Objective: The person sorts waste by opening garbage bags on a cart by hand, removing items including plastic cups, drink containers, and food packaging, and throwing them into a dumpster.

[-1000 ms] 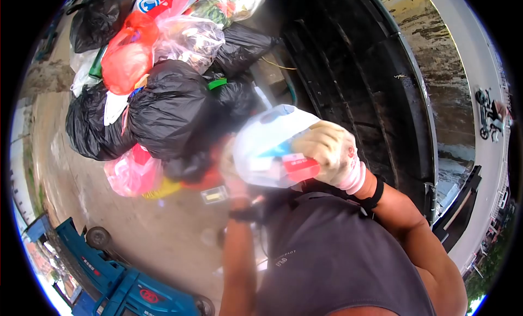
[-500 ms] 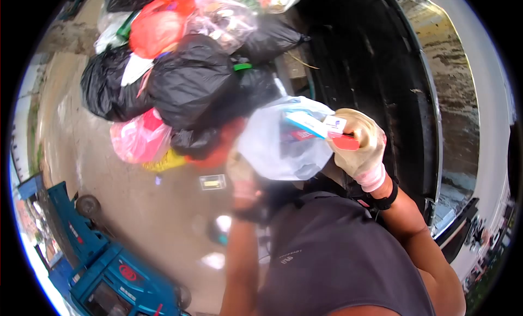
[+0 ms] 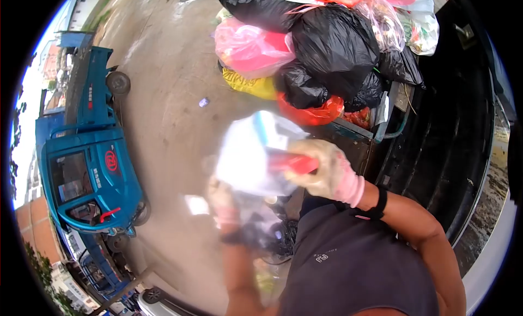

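Note:
My right hand (image 3: 327, 171), in a cream work glove with a pink cuff, is closed on a flat red piece (image 3: 302, 164) that looks like card packaging. That piece lies against a whitish plastic bag (image 3: 245, 152), which is puffed out and blurred by motion. At the bag's lower left edge is my left hand (image 3: 220, 199), gloved too. Its fingers are smeared, so whether they grip the bag does not show. Below the bag, blurred dark and clear plastic bags (image 3: 267, 229) lie beside my body.
Black rubbish bags (image 3: 335, 46), a pink bag (image 3: 253, 49), a yellow bag (image 3: 248, 84) and a red bag (image 3: 313, 109) are heaped ahead. A black ribbed truck bed (image 3: 430, 147) lies right. Left stands a blue three-wheeled truck (image 3: 92, 174) on wet concrete ground (image 3: 163, 98).
My view has turned, shifting the heap to the right and bringing more of the blue truck in. The right hand has moved left with the red piece, and the whitish bag has swung left too.

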The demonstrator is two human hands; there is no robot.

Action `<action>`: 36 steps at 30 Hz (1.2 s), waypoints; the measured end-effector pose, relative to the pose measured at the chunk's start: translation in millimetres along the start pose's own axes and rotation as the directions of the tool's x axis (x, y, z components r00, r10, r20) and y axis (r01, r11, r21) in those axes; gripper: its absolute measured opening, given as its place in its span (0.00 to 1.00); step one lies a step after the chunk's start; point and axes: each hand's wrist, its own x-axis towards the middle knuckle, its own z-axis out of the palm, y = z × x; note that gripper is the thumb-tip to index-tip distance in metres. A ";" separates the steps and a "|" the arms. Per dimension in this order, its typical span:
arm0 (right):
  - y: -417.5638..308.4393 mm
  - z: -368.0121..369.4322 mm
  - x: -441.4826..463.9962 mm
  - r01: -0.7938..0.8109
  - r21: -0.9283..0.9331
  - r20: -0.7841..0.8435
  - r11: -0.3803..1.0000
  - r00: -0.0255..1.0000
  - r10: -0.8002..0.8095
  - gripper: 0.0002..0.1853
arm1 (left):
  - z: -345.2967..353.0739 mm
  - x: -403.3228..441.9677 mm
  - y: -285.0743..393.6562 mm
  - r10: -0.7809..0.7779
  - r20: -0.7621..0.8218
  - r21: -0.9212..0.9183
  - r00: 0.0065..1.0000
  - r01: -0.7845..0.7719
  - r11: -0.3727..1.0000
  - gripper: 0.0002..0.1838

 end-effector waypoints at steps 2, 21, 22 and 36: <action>8.2 30.1 1.4 0.123 -0.148 0.336 0.981 0.940 -0.067 0.39 | -63.8 26.7 -5.4 0.068 -0.030 0.040 0.997 -0.066 0.997 0.20; 87.1 -148.4 -117.7 -0.515 -0.514 -0.030 0.686 0.810 0.586 0.24 | -131.0 -6.0 -211.4 -0.279 -0.264 0.669 0.923 0.384 0.637 0.39; 90.1 -161.5 -122.0 -0.571 -0.505 -0.140 0.647 0.794 0.591 0.23 | -98.6 -9.8 -199.3 -0.312 -0.206 0.657 0.927 0.367 0.658 0.39; 90.2 -405.2 -198.6 -0.882 -0.205 -0.969 -0.425 0.245 -0.042 0.41 | 331.1 49.4 92.0 0.647 0.614 0.202 0.451 -0.883 0.424 0.29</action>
